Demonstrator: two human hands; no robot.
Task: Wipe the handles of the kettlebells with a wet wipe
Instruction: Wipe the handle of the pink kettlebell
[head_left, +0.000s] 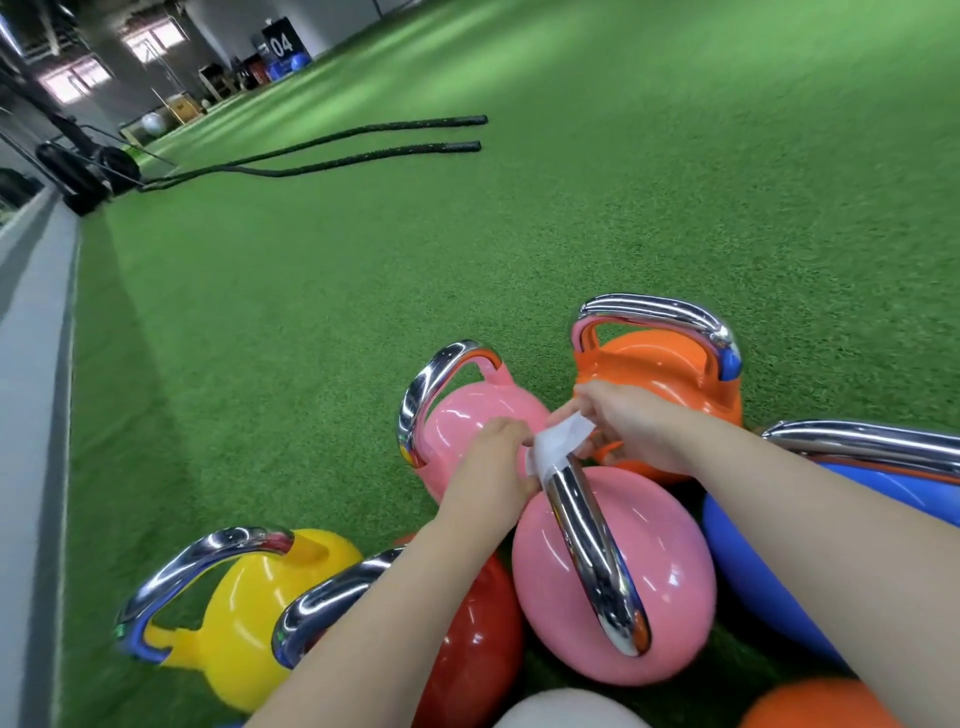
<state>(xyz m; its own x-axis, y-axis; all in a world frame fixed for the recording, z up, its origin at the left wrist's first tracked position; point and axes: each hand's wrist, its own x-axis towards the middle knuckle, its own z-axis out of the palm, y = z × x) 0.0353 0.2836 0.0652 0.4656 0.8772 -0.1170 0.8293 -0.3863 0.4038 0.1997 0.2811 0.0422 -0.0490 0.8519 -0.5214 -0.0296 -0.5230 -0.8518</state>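
Several coloured kettlebells with chrome handles stand close together on green turf. The near pink kettlebell (654, 566) sits in front of me, its chrome handle (592, 556) running toward me. A white wet wipe (558, 441) is wrapped over the far end of that handle. My left hand (493, 462) holds the wipe from the left and my right hand (628, 421) pinches it from the right. Behind stand a second pink kettlebell (467, 415) and an orange kettlebell (670, 374).
A yellow kettlebell (260, 608) and a red kettlebell (478, 623) stand at my left, a blue kettlebell (769, 571) at my right. Two black battle ropes (332, 150) lie on the turf farther off. A grey ledge (36, 364) borders the left side.
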